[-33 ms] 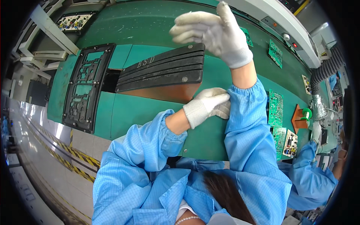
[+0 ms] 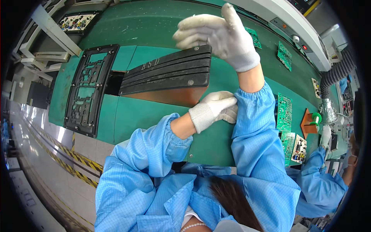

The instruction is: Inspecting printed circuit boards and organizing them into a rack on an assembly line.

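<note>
Right hand: gloved, raised above the worktop, fingers loosely spread, holding nothing
Left hand: gloved, fingers closed on the right sleeve cuff
Ribbed cover: black, lies on the worktop under the raised hand
Frame: black, left of the cover
Boards: green, at right

My left hand hides part of the right sleeve cuff; can't tell if fingers pinch it. Right hand covers the black tray's top right corner. Co-worker at far right is cut off by the rim, hand too small to read. Boards partly behind my sleeve, parts too small to ID. Frame detail blurs near the rim.
</note>
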`<state>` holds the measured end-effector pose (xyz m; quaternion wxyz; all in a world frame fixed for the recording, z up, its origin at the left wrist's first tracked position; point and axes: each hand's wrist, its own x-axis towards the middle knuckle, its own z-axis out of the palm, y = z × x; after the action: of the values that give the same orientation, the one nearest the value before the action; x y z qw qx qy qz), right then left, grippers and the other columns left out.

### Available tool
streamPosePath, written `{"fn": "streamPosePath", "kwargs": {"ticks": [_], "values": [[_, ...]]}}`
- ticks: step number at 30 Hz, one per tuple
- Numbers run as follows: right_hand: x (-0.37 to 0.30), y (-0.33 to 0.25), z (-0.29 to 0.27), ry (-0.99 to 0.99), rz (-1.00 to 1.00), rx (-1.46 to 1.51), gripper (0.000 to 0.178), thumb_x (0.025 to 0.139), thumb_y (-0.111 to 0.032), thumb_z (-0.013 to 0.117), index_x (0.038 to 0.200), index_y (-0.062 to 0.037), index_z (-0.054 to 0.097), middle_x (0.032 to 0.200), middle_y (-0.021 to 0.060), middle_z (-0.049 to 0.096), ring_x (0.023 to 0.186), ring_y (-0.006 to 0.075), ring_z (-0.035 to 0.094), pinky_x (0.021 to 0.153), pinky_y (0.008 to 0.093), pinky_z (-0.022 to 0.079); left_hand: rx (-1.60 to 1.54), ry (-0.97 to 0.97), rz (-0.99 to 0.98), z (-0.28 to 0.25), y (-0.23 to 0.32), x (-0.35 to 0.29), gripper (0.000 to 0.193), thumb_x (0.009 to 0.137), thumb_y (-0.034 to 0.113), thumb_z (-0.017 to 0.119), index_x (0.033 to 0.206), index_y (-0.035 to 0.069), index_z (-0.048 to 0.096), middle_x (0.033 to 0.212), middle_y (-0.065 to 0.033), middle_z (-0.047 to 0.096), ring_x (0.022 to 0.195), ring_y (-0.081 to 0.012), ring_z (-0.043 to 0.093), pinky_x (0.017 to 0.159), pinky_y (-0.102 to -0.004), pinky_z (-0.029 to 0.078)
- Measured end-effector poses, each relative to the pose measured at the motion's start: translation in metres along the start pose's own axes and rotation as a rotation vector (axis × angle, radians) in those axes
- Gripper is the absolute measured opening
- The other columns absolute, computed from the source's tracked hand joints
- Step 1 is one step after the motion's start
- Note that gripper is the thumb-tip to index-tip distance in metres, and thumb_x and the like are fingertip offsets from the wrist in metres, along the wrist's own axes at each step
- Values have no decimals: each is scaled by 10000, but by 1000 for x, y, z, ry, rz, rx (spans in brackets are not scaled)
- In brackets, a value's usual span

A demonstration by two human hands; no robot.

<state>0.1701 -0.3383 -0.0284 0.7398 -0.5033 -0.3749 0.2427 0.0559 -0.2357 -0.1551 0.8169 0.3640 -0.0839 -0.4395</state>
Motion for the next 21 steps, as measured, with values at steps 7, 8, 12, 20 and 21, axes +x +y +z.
{"fn": "streamPosePath", "kwargs": {"ticks": [7,8,12,20,21], "values": [[7,13,16,-72,-53,-201,711,1096,-516,338,1235,101,664,1169,243,720,1090,323,704,1009,413,529,-4,6,-25,0,2,0,351,1067,196,570,1318,-48,549,1177,-168,704,1040,-271,728,899,-409,599],[6,14,18,-57,-36,-248,722,1087,-529,343,1229,104,660,1170,246,715,1088,323,703,1001,419,532,-3,5,-25,0,2,1,352,1066,193,569,1320,-50,548,1184,-172,703,1047,-275,728,903,-411,599],[3,16,19,-71,-86,-295,582,1062,-430,462,1179,100,671,1143,225,719,1088,304,701,1001,399,535,13,-4,-29,-1,2,3,355,1067,193,569,1323,-53,547,1192,-180,704,1054,-280,729,900,-416,602],[6,7,26,-44,-56,-308,491,1065,-362,514,1201,76,691,1130,187,743,1074,246,708,1012,364,530,31,6,-3,2,3,-1,341,1063,223,592,1290,-31,582,1165,-155,713,1013,-246,731,863,-382,604],[7,2,32,-17,-20,-362,485,1061,-359,524,1196,75,693,1124,185,744,1068,243,709,1009,364,532,37,15,7,3,3,-4,339,1061,228,598,1285,-27,589,1161,-149,714,1001,-238,731,854,-374,603]]}}
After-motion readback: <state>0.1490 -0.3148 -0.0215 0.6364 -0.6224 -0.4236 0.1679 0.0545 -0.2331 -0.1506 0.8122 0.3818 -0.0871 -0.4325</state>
